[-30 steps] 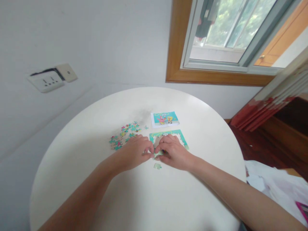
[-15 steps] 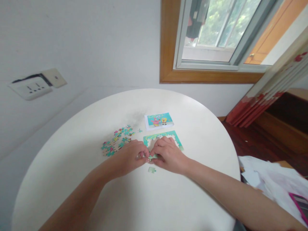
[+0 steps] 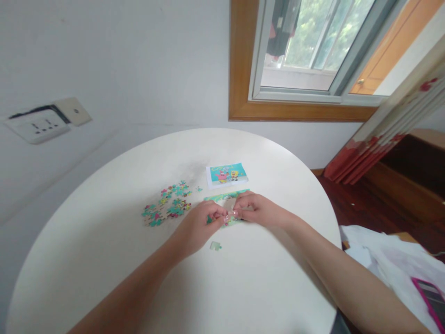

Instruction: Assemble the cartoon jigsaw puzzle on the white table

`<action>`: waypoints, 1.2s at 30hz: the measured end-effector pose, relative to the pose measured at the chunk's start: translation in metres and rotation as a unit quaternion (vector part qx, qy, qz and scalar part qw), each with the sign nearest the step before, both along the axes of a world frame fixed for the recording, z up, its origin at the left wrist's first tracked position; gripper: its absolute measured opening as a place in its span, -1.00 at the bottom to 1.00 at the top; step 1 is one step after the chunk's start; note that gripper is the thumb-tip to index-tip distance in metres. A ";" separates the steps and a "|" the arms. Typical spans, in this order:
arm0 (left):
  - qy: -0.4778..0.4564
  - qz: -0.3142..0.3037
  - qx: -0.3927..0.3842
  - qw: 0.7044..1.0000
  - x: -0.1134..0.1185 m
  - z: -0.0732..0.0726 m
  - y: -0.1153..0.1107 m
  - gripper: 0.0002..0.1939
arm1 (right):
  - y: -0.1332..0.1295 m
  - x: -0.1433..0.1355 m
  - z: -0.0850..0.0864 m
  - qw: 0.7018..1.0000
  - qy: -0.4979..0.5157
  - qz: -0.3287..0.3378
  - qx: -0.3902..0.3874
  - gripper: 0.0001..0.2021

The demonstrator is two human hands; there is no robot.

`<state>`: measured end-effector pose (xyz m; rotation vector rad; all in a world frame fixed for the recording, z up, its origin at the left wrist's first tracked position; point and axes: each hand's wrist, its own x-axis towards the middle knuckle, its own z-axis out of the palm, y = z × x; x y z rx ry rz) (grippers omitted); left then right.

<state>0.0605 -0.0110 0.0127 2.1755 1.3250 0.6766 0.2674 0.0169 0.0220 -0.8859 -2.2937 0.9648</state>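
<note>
Over the partly assembled jigsaw puzzle (image 3: 212,198), my left hand (image 3: 208,221) and my right hand (image 3: 259,208) come together, fingertips nearly touching. Both are closed in a pinch around a small pale puzzle piece (image 3: 232,213), its shape mostly covered by the fingers. The puzzle's green and teal border shows behind and below the hands; much of its middle is hidden. One loose light-green piece (image 3: 216,246) lies on the table just in front of my left hand. Beyond the puzzle is a reference picture (image 3: 228,174) with a pink and a yellow cartoon figure.
Several loose puzzle pieces (image 3: 167,204) spread in a pile left of the puzzle, with one stray piece (image 3: 199,189) beside it. Everything lies on a round white table (image 3: 104,241) against the wall. White papers or bags (image 3: 382,255) and a pink-edged device (image 3: 429,297) are at right.
Both hands have shifted from the puzzle's lower left edge up and to the right, toward its middle. My right hand uncovers more of the lower edge. The view has tilted slightly.
</note>
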 end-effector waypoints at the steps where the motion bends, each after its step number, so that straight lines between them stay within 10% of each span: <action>1: -0.004 0.004 -0.007 1.000 0.001 -0.001 0.000 -0.79 | -0.001 -0.001 0.000 1.000 -0.001 -0.003 0.000 -0.79; 10: 0.037 0.000 0.132 0.991 -0.007 0.001 0.000 -0.71 | 0.011 0.039 0.015 0.993 -0.069 -0.091 0.010 -0.80; 15: 0.136 -0.125 0.170 0.968 0.015 -0.006 -0.017 -0.62 | 0.020 0.067 0.006 0.983 -0.145 -0.105 -0.043 -0.82; 30: 0.196 -0.173 0.200 0.944 0.016 -0.015 -0.020 -0.57 | 0.018 0.059 0.003 0.980 -0.193 -0.036 -0.039 -0.75; 36: 0.199 -0.181 0.200 0.942 0.014 -0.014 -0.019 -0.58 | 0.011 0.045 -0.001 0.965 -0.245 -0.058 0.074 -0.79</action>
